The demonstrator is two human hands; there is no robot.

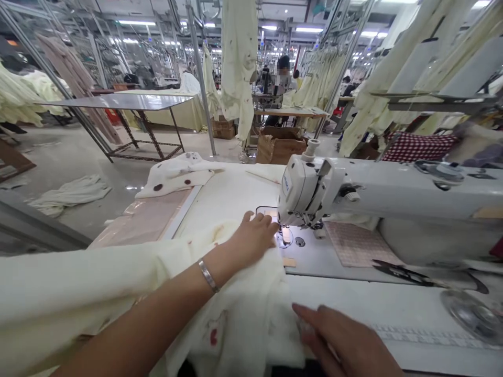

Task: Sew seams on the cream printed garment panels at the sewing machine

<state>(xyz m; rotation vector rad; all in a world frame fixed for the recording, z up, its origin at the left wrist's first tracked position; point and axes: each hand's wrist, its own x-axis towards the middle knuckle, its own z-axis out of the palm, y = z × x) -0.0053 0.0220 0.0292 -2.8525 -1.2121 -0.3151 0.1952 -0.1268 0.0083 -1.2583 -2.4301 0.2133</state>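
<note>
A cream fabric piece (pixel 236 319) with a small red printed motif spreads over the sewing table and hangs down at its front edge. My left hand (pixel 255 238), a silver bracelet at the wrist, presses on this fabric with bent fingers, close beside the needle area. Above those fingertips is the head of a white sewing machine (pixel 301 188); its lamp lights the metal needle plate (pixel 285 238). Low on the right, my right hand (pixel 341 335) is slightly blurred, forefinger and thumb apart at the fabric's right edge.
Black-handled scissors (pixel 404 272) and a round clear dish (pixel 471 314) lie on the right, by a printed ruler strip (pixel 424 337). Spotted cream fabric (pixel 176 175) rests at the table's far left. Beyond stand a cardboard box (pixel 279 146), a metal-topped table (pixel 133 101) and a co-worker (pixel 281 78).
</note>
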